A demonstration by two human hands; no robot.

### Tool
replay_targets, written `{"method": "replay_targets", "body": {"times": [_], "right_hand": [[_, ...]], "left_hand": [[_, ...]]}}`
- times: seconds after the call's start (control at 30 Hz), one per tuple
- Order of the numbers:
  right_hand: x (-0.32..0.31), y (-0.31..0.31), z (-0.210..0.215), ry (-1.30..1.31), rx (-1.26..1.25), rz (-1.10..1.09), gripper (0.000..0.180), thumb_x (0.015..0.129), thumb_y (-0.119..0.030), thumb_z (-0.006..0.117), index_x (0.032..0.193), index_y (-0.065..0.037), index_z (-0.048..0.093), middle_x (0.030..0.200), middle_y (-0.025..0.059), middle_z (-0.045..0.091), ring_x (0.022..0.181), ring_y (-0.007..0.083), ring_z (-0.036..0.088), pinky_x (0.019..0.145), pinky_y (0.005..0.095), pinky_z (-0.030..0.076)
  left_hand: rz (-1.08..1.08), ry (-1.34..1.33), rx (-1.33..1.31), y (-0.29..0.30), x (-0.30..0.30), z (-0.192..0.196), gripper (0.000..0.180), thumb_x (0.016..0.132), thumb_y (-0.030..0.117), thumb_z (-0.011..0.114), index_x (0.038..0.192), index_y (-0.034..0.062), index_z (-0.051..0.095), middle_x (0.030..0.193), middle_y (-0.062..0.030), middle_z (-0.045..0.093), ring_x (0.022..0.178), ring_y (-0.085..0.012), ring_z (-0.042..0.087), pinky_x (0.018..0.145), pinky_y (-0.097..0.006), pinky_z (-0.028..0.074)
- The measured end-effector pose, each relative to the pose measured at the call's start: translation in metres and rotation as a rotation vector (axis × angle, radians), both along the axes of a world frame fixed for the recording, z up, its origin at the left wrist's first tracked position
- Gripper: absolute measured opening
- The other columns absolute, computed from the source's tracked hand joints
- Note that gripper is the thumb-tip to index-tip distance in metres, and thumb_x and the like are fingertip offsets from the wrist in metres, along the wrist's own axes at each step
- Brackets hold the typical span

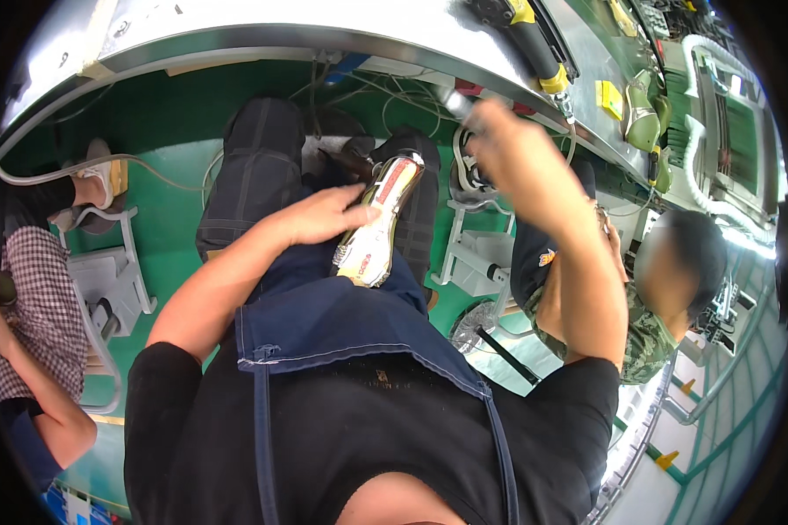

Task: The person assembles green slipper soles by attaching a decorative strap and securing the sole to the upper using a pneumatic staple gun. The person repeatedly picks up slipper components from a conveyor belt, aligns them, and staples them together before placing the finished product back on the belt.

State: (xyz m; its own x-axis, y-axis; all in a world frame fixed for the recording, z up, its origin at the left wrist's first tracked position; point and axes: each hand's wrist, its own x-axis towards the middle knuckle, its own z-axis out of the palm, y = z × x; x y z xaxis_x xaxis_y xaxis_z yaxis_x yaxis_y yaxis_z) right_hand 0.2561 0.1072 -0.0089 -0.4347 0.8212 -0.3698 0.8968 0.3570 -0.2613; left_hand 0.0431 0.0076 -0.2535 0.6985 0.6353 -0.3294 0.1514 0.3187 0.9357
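1. Far left of the frame – a seated co-worker in a checked shirt (28, 306) sits close by, a white foot stand (105, 271) between the two seats. A grey hose (79, 166) trails over the green floor (162, 227) there; I judge it could snag a foot if anyone shifts.

2. Centre – the left hand (324, 217) lies flat, fingers stretched and only loosely curled, pressing on the edge of a shiny sports shoe (378, 223) that rests lengthwise on the person's lap, over a blue apron (341, 319). It is held down, not gripped, so it looks likely to slide off the knee if the hand lifts or the leg moves.

3. The shoe is silver-white with a long red and gold panel down its middle – the only label-like marking there; its studded sole end points toward the lower part of the frame.

4. Upper centre-right – the right hand (508, 140) is raised near the edge of the metal workbench (341, 35), fingers closed round a small dark-tipped tool (457, 103). It is blurred, so I cannot tell how firmly it is held. A slip could drop it among the wires under the bench.

5. Upper right – a black and yellow power tool (534, 48) lies on the bench, a small yellow square tag (610, 98) beyond it, then pale green shoe parts (643, 114).

6. Right – another person in camouflage clothing (648, 341) sits just beside the raised arm; an elbow could knock them.
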Motion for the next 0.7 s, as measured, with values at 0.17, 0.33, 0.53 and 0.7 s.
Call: {"method": "replay_targets", "body": {"times": [0.17,0.33,0.53,0.7], "right_hand": [[-0.006,-0.060,-0.051,-0.110,-0.297,0.044,0.021,0.093,-0.001,0.062,0.111,0.004,0.051,0.091,0.0294,0.069,0.091,0.0487,0.069,0.079,0.0562,0.055],[-0.014,-0.078,-0.077,-0.177,-0.417,-0.004,0.021,0.098,-0.006,0.059,0.115,0.005,0.052,0.097,0.0317,0.068,0.099,0.0501,0.067,0.083,0.0563,0.051],[-0.025,-0.074,-0.088,-0.162,-0.401,-0.005,0.019,0.097,-0.005,0.058,0.112,0.005,0.052,0.095,0.0313,0.068,0.095,0.0493,0.067,0.082,0.0559,0.051],[-0.030,-0.076,-0.085,-0.203,-0.420,-0.032,0.017,0.095,-0.001,0.055,0.111,0.007,0.052,0.090,0.0300,0.069,0.093,0.0494,0.068,0.081,0.0559,0.051]], "left_hand": [[0.472,-0.460,-0.254,0.053,0.026,-0.023,0.074,0.112,0.057,0.031,0.158,0.0004,0.041,0.159,-0.0141,0.049,0.148,-0.0275,0.044,0.121,-0.045,0.035],[0.427,-0.721,-0.295,0.060,0.068,-0.034,0.067,0.114,0.052,0.032,0.138,-0.0010,0.065,0.136,-0.0150,0.068,0.123,-0.0208,0.063,0.109,-0.035,0.048],[0.475,-0.643,-0.216,0.055,0.064,-0.041,0.065,0.114,0.051,0.034,0.125,-0.0005,0.072,0.109,-0.0093,0.074,0.098,-0.0134,0.066,0.093,-0.030,0.053],[0.465,-0.640,-0.220,0.053,0.060,-0.045,0.066,0.114,0.052,0.033,0.124,0.0011,0.073,0.108,-0.0085,0.074,0.096,-0.0134,0.066,0.093,-0.029,0.053]]}}
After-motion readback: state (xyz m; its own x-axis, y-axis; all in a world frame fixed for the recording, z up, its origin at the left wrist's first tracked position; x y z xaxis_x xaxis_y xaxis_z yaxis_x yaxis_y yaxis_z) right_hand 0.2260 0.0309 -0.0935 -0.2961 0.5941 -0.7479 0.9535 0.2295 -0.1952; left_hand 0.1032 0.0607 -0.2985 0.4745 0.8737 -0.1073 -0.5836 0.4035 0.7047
